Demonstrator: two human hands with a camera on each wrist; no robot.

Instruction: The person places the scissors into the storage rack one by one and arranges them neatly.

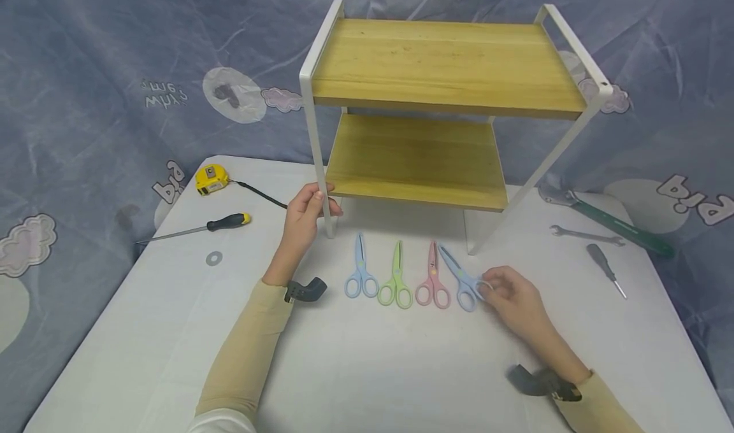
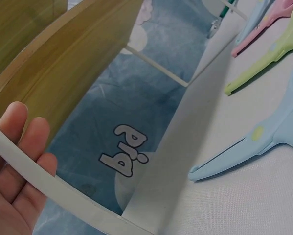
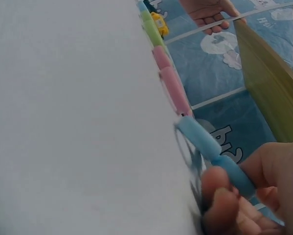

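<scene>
My left hand [image 1: 304, 213] grips the front left leg of a white-framed shelf [image 1: 447, 63] with two wooden boards; in the left wrist view its fingers [image 2: 33, 139] curl round the thin white bar. My right hand [image 1: 513, 296] pinches one handle loop of the rightmost pair of blue scissors [image 1: 463, 283], which lies slanted with its tip toward the pink scissors [image 1: 432, 280]. Left of those lie green scissors [image 1: 396, 280] and another blue pair of scissors [image 1: 360, 274], blades pointing at the shelf. In the right wrist view, thumb and fingers close on the blue handle [image 3: 234, 176].
At the left lie a yellow tape measure [image 1: 211, 179] with a black strap, a long screwdriver [image 1: 228, 221] and a washer [image 1: 214, 258]. On the right are a green-handled tool [image 1: 622, 224], a wrench [image 1: 586, 234] and a grey screwdriver [image 1: 604, 266]. Patterned cloth hangs behind the white table [image 1: 367, 369].
</scene>
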